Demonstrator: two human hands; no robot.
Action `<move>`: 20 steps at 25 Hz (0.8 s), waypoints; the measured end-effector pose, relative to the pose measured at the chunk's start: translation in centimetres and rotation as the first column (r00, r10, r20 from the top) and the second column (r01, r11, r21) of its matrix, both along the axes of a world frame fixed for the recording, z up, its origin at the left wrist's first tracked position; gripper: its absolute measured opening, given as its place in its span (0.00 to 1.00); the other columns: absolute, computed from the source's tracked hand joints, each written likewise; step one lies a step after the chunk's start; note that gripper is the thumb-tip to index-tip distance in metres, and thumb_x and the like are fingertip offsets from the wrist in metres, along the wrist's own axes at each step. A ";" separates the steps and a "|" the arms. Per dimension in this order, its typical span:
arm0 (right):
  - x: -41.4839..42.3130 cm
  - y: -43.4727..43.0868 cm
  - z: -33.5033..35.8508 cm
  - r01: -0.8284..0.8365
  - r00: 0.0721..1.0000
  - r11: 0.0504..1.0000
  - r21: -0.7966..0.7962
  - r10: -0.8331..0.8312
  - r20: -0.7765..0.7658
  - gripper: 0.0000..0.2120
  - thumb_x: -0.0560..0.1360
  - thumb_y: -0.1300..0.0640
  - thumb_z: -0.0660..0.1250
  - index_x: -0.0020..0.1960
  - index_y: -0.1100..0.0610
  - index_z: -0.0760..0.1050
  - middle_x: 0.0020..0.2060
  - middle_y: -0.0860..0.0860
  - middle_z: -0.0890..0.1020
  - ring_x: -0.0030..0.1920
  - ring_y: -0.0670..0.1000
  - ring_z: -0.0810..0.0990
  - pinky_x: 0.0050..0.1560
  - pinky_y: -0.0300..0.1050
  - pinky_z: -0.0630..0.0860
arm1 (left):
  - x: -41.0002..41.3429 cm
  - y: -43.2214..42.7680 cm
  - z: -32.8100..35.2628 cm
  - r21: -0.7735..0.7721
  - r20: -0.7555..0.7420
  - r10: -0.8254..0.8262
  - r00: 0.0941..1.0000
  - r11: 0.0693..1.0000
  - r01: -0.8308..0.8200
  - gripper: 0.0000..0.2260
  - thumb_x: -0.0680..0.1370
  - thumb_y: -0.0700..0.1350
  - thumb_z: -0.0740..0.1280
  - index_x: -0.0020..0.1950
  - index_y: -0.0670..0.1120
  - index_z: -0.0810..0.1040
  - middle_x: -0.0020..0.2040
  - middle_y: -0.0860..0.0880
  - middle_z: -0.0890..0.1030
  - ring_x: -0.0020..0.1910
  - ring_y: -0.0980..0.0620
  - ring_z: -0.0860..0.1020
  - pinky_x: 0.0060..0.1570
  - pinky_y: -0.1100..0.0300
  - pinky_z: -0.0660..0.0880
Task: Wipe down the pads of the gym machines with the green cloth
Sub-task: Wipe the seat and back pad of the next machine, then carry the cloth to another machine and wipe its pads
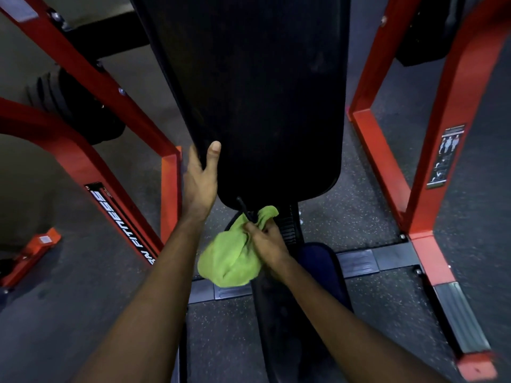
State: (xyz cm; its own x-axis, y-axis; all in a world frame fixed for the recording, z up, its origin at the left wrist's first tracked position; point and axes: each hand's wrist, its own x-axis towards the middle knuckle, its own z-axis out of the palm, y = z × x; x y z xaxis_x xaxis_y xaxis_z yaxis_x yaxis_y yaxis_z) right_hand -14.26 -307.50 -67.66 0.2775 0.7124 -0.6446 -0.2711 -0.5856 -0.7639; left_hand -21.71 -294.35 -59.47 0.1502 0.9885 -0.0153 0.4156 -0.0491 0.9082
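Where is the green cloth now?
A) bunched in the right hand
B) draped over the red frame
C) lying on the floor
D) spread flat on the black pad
A: the right hand grips the bunched green cloth just off the black pad's near end, while the left hand holds the pad's edge.

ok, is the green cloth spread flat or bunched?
Bunched. The right hand grips the green cloth as a crumpled wad below the black pad, not laid flat on it.
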 end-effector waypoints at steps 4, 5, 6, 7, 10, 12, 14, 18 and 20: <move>4.3 -1.5 2.9 -0.324 0.912 0.945 -0.050 0.326 0.251 0.23 0.71 0.40 0.68 0.61 0.50 0.77 0.55 0.50 0.84 0.56 0.54 0.82 0.62 0.53 0.78 | 0.0 -0.3 1.1 -0.062 0.047 -0.026 0.999 0.998 0.029 0.29 0.80 0.66 0.59 0.77 0.54 0.64 0.67 0.61 0.73 0.67 0.62 0.72 0.63 0.67 0.68; 5.3 -1.7 3.7 -0.359 0.880 0.932 -0.053 0.357 0.313 0.25 0.70 0.39 0.67 0.64 0.49 0.76 0.55 0.50 0.83 0.56 0.54 0.82 0.62 0.54 0.78 | -0.1 -0.3 1.5 -0.089 0.035 -0.040 0.999 0.995 0.043 0.29 0.80 0.65 0.59 0.78 0.53 0.63 0.67 0.61 0.72 0.66 0.62 0.71 0.61 0.69 0.68; 6.4 -1.8 4.9 -0.381 0.856 0.923 -0.047 0.372 0.359 0.25 0.72 0.40 0.68 0.66 0.49 0.74 0.55 0.49 0.83 0.55 0.53 0.82 0.61 0.53 0.78 | 0.0 -0.4 2.1 -0.123 0.025 -0.052 0.998 0.991 0.055 0.28 0.81 0.64 0.58 0.78 0.52 0.62 0.67 0.61 0.72 0.65 0.62 0.71 0.59 0.71 0.67; 7.5 -1.9 6.1 -0.392 0.840 0.919 -0.043 0.377 0.391 0.23 0.75 0.43 0.69 0.67 0.49 0.72 0.54 0.48 0.82 0.54 0.52 0.81 0.59 0.50 0.78 | 0.1 -0.5 2.7 -0.164 0.006 -0.054 0.999 0.985 0.054 0.27 0.82 0.62 0.58 0.78 0.51 0.62 0.68 0.58 0.73 0.66 0.60 0.72 0.58 0.70 0.67; 10.5 -1.6 10.2 -0.356 0.805 0.934 -0.030 0.323 0.497 0.22 0.76 0.44 0.73 0.63 0.49 0.68 0.50 0.46 0.82 0.50 0.50 0.82 0.54 0.50 0.79 | 1.0 -1.3 4.8 -0.246 -0.073 -0.002 0.997 0.969 -0.016 0.25 0.84 0.58 0.56 0.76 0.45 0.65 0.71 0.47 0.74 0.70 0.47 0.72 0.62 0.60 0.69; 11.7 -1.2 13.0 -0.357 0.757 0.934 -0.021 0.302 0.579 0.22 0.74 0.42 0.74 0.61 0.48 0.70 0.49 0.47 0.82 0.50 0.52 0.82 0.54 0.53 0.80 | 1.6 -2.0 7.0 -0.296 -0.152 0.041 0.988 0.951 -0.085 0.25 0.85 0.58 0.56 0.75 0.42 0.68 0.70 0.44 0.75 0.69 0.44 0.74 0.63 0.55 0.70; 12.4 -1.1 16.2 -0.363 0.724 0.932 0.004 0.280 0.631 0.20 0.74 0.42 0.74 0.60 0.49 0.72 0.48 0.47 0.82 0.51 0.52 0.82 0.52 0.50 0.79 | 1.8 -2.7 10.1 -0.308 -0.263 0.004 0.965 0.947 -0.088 0.23 0.84 0.57 0.58 0.73 0.43 0.72 0.68 0.44 0.77 0.66 0.43 0.76 0.62 0.55 0.71; 13.2 -0.5 24.2 -0.403 0.650 0.915 -0.003 0.289 0.703 0.23 0.75 0.43 0.73 0.66 0.51 0.76 0.49 0.49 0.82 0.50 0.51 0.79 0.49 0.43 0.71 | 0.9 -3.6 17.9 -0.229 -0.385 -0.050 0.922 0.972 -0.043 0.17 0.83 0.54 0.62 0.65 0.45 0.79 0.62 0.44 0.81 0.62 0.44 0.78 0.59 0.57 0.72; 13.7 0.3 27.9 -0.413 0.619 0.911 0.006 0.276 0.735 0.24 0.75 0.42 0.73 0.68 0.51 0.77 0.50 0.51 0.83 0.49 0.52 0.80 0.49 0.43 0.72 | 0.4 -3.8 21.8 -0.184 -0.392 -0.060 0.918 0.983 -0.015 0.14 0.83 0.52 0.62 0.63 0.47 0.80 0.62 0.45 0.81 0.62 0.45 0.78 0.60 0.56 0.73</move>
